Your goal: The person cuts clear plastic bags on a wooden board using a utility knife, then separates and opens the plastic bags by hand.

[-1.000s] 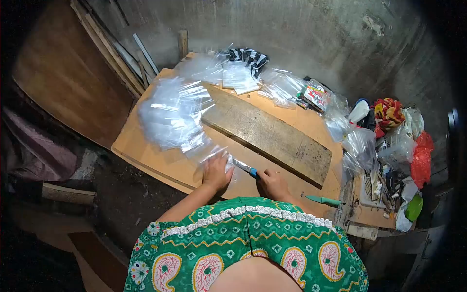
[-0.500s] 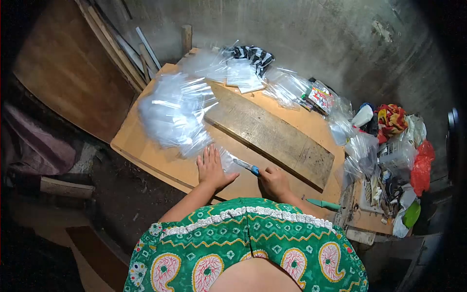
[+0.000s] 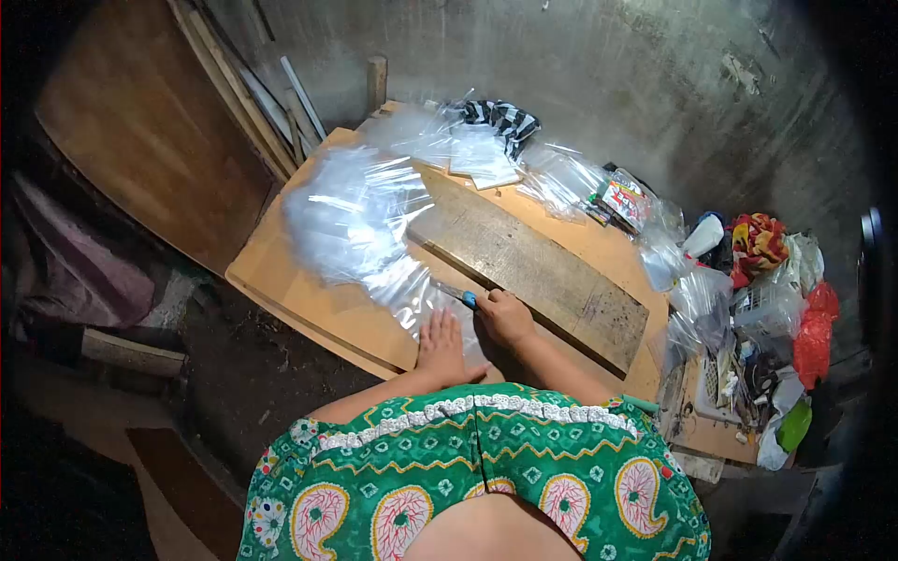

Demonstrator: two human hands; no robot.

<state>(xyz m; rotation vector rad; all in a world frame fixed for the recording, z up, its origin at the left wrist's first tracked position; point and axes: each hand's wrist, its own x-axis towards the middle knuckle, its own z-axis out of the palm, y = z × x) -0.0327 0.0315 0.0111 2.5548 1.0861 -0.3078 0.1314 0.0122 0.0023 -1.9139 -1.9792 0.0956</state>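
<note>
My left hand (image 3: pixel 441 350) lies flat with fingers spread on the near end of a clear plastic sheet (image 3: pixel 412 307), close to the table's front edge. My right hand (image 3: pixel 506 319) is closed around the blue handle of a knife (image 3: pixel 456 294). Its blade points left, over or against the plastic beside the wooden board; whether it touches cannot be made out. A large fanned pile of clear plastic sheets (image 3: pixel 351 210) spreads across the table's left side. The long, thick wooden board (image 3: pixel 538 266) lies diagonally just beyond my right hand.
On the table (image 3: pixel 271 271), more plastic (image 3: pixel 482 154) and a black-and-white checked cloth (image 3: pixel 505 122) lie at the back. Bags, a basket (image 3: pixel 762 307) and a red plastic bag (image 3: pixel 816 327) crowd the right side. A concrete wall (image 3: pixel 608 75) stands behind; planks lean at left.
My left hand has slid toward my body and to the right, now resting on plastic that reaches nearer me. My right hand has moved the knife farther away and left. The view has shifted slightly.
</note>
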